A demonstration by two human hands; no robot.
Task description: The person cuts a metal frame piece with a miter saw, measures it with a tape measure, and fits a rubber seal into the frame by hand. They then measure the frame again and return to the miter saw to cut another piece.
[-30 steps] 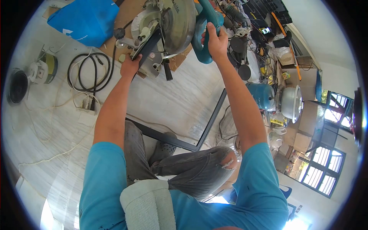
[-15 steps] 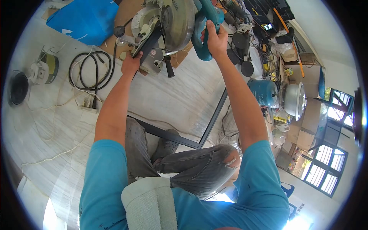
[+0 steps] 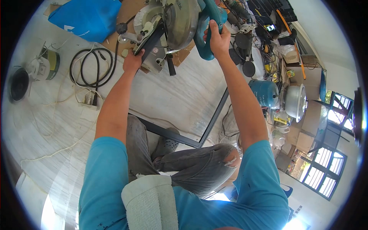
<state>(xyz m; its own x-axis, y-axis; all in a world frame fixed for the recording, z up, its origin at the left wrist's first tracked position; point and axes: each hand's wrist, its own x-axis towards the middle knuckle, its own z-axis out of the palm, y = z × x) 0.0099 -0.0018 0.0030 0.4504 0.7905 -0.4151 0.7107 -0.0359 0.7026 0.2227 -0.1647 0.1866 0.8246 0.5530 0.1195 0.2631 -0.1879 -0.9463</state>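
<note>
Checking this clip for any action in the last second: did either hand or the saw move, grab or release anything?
Hardly anything. The whole scene drifts slightly in the picture, which looks like head movement. The right hand stays closed on the teal handle, and the left hand stays on the dark bar on the saw. The black hose coil and blue bag lie as before.
</note>
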